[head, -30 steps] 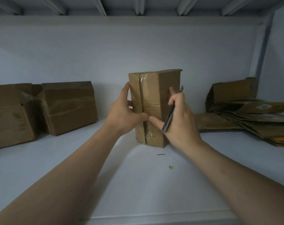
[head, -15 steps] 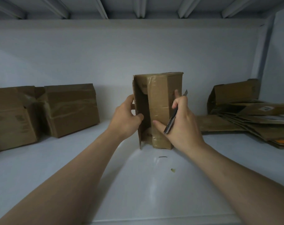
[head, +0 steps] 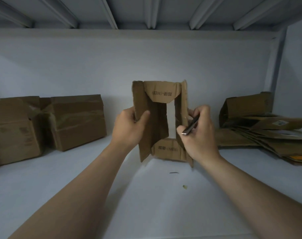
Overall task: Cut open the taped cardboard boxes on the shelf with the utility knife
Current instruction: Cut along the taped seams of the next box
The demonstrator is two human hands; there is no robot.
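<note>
Box (head: 157, 121) upright mid-shelf (head: 146, 204), flaps spread. Looks empty, so light and floppy, we reckon. Our left hand (head: 129, 125) clamps one flap, right hand (head: 198, 128) fingers pinch the other plus knife (head: 190, 125).

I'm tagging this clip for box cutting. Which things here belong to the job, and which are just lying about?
Job: opened box held by left hand and right hand; utility knife in the right; taped box at left.
Lying about: flattened cardboard pile; scraps on shelf.
</note>
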